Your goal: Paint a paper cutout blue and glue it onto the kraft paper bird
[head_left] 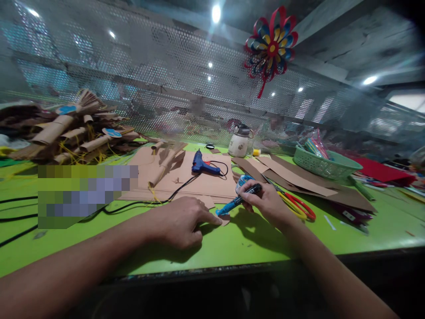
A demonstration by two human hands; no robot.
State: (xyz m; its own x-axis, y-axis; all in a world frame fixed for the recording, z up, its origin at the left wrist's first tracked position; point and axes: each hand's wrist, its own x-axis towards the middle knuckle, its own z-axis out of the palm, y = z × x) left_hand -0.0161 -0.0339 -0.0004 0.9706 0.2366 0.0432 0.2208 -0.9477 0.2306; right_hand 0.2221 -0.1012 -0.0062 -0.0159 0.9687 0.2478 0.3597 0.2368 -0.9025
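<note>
My right hand (262, 201) is closed around a marker (233, 204) with a blue front and a darker rear part. Its blue tip points down to the left, at a small brown paper piece (226, 220) on the green table. The index finger of my left hand (184, 221) is stretched out and rests at the edge of that piece; the thumb stands apart and the other fingers are curled. Just behind my right hand is a blue and white item (243, 180), partly hidden. Scissors (297, 204) with red and yellow handles lie beside my right wrist.
A blue glue gun (203, 166) lies on brown paper sheets (186, 188), its black cord running left. Rolled paper bundles (83, 128) are piled at left. A bottle (239, 141), a green basket (327, 164) and brown strips (299, 175) stand or lie beyond my right hand.
</note>
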